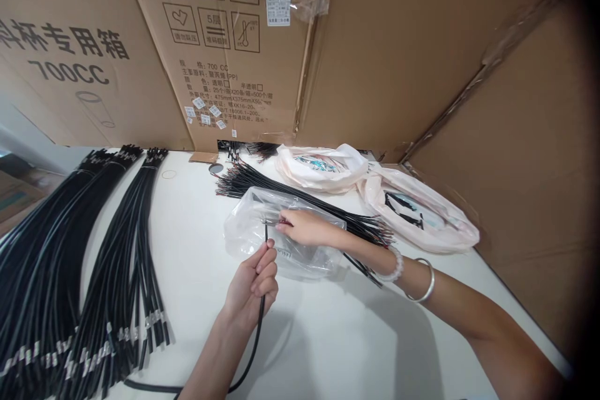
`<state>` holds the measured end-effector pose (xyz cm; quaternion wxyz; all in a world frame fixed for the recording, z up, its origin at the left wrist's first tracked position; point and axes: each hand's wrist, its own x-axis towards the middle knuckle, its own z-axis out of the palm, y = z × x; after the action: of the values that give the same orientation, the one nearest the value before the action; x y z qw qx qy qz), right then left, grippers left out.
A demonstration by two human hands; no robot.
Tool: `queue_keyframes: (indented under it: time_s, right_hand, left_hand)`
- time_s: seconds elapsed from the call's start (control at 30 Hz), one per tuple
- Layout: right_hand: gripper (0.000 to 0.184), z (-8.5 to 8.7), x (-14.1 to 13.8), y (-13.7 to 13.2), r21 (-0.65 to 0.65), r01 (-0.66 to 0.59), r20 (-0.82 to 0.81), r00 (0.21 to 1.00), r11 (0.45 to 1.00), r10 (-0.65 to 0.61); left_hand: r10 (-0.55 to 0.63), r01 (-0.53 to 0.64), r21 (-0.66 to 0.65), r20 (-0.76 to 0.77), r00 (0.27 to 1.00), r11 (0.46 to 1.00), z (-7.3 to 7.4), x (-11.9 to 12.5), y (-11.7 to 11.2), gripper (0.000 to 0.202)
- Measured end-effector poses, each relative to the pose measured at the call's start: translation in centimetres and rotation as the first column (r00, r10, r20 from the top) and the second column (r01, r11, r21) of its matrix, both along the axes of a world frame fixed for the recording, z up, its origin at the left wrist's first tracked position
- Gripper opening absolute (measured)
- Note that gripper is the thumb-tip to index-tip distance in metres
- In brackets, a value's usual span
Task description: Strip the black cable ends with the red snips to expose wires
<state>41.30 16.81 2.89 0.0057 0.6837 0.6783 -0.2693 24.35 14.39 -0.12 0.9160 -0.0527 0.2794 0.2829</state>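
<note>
My left hand (252,281) is closed round a black cable (257,337), pinching it near its upper end; the cable trails down and curves off to the left along the white table (197,250). My right hand (304,227) reaches into a clear plastic bag (248,225) lying on the table, fingers pinched on something small that I cannot make out. A bead bracelet and a metal bangle sit on my right wrist. A loose bundle of thin black wires (290,190) lies under and behind the bag.
Large bundles of black cables (70,250) fan across the table's left side. Two pinkish-white plastic bags (323,165) (422,209) lie at the back right. Cardboard boxes (225,44) wall in the back and right.
</note>
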Motion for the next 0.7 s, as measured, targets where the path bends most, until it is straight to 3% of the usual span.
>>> queue_keyframes:
  time_s: [0.27,0.47,0.6,0.7]
  right_hand:
    - [0.030,1.0,-0.3,0.8,-0.069,-0.004,0.029,1.000,0.998,0.006]
    - [0.030,0.9,-0.3,1.2,-0.080,-0.013,0.048,0.999,0.997,0.017]
    - [0.031,1.4,-0.1,1.0,-0.067,-0.005,0.064,0.998,0.998,0.009]
    - [0.031,1.9,0.1,1.0,-0.053,0.012,0.066,0.998,0.999,-0.008]
  left_hand:
    - [-0.103,0.111,0.091,-0.086,0.991,0.990,0.1,0.0,1.6,0.036]
    - [-0.180,0.233,0.203,-0.252,0.951,0.951,-0.2,-0.2,2.2,0.024]
    - [-0.196,0.354,0.322,-0.431,0.881,0.878,-0.8,0.1,2.7,0.024]
    - [-0.124,0.455,0.437,-0.602,0.789,0.776,-1.1,0.5,3.1,0.028]
